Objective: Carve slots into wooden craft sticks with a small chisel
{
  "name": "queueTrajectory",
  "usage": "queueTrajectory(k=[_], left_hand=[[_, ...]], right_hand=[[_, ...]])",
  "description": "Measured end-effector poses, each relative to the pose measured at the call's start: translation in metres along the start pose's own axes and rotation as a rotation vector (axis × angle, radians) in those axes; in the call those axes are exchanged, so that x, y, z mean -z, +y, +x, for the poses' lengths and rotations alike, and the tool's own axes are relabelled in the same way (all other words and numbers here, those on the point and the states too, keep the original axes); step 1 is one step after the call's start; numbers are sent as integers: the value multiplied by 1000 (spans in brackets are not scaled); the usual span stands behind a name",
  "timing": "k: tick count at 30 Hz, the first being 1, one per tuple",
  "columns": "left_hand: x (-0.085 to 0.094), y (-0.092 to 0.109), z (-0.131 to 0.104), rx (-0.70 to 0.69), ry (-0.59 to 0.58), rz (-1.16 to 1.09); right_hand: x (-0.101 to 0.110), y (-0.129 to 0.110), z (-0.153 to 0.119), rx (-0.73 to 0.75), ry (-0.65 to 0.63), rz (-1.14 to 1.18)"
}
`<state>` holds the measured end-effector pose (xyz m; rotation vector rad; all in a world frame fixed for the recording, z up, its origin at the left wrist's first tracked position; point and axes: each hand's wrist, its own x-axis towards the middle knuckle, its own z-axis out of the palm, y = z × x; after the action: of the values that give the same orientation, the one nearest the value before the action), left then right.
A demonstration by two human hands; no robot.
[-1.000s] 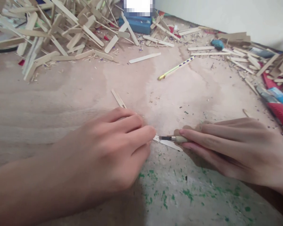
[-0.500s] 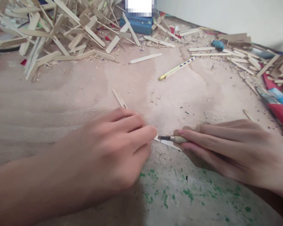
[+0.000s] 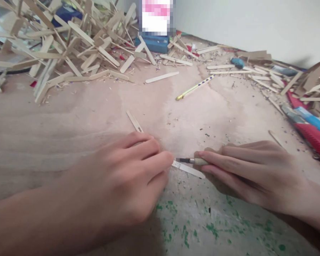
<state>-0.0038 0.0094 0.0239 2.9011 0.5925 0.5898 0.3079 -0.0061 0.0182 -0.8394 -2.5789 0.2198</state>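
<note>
My left hand [image 3: 133, 174] is closed, its fingertips pinning a craft stick [image 3: 189, 170] to the wooden tabletop [image 3: 90, 117]. The stick's free rounded end points right, with small dark marks close to my fingertips. My right hand [image 3: 256, 170] grips a small carving chisel [image 3: 200, 161] by its pale handle. Its short dark blade points left, just above the craft stick near my left fingers; whether it touches is unclear. Another stick with a small slot [image 3: 134, 121] sticks out beyond my left knuckles; its lower end is hidden.
A tangled pile of craft sticks [image 3: 96, 46] covers the back left, beside a blue block [image 3: 154, 43]. A spotted pencil [image 3: 194, 88] lies at mid-table. On the right are more sticks, a red-and-blue tool [image 3: 313, 137] and brown cardboard [image 3: 313, 76]. A white wall [image 3: 245, 28] stands behind.
The whole view has tilted, so the table's things appear lower. The chisel blade has come back off the craft stick, uncovering more of it. Both hands keep their grips.
</note>
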Motion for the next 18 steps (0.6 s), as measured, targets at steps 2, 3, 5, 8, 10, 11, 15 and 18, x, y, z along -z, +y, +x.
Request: queueTrajectory(k=[2,3,5,8,10,11,15,18], left_hand=[[-2,1,0,10,24,-9],[-3,1,0,11,40,-15],[-6,1,0,16,51,-26],[-11,0,-3,21,69,-35],[-13,0,-6,24,82,-34],[-14,0,-7,22,88,-33],[-15,-1,-11,34,101,-39],[-14,-1,-11,35,94,-50]], right_hand=[[0,2,-1,-30,16,-19],[0,3,-2,-39,22,-19],[0,6,-2,-43,24,1],[-2,10,-1,-37,25,36],[-1,11,0,-44,21,36],[-1,11,0,-47,19,30],[5,5,1,-88,-11,58],[9,0,2,-105,-44,123]])
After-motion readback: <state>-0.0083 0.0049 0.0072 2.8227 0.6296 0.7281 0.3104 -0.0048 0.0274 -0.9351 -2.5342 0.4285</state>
